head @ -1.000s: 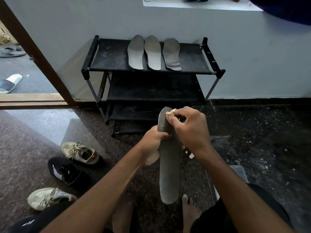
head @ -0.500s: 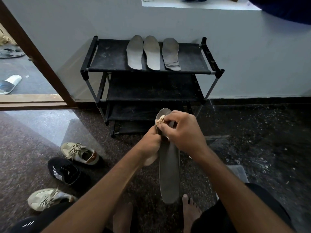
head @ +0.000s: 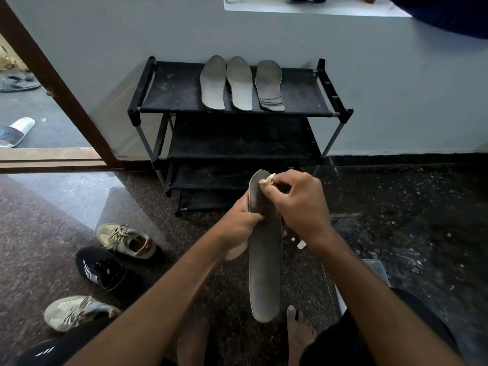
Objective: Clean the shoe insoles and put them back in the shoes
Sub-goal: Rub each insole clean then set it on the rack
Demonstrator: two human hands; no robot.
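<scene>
The grey insole [head: 264, 260] stands upright at the centre of the view, toe end up, above the person's bare feet. The left hand [head: 241, 220] grips its left edge near the middle. The right hand [head: 299, 204] pinches a small wad of cloth [head: 267, 178] against the tip. To wipe well, I would brace the insole firmly from behind, draw the cloth down the whole face in overlapping strokes, then turn it for the edges. Three more insoles [head: 239, 84] lie side by side on top of the black rack [head: 171, 88] at 12 o'clock. Shoes [head: 101, 270] sit on the floor at 8 o'clock.
</scene>
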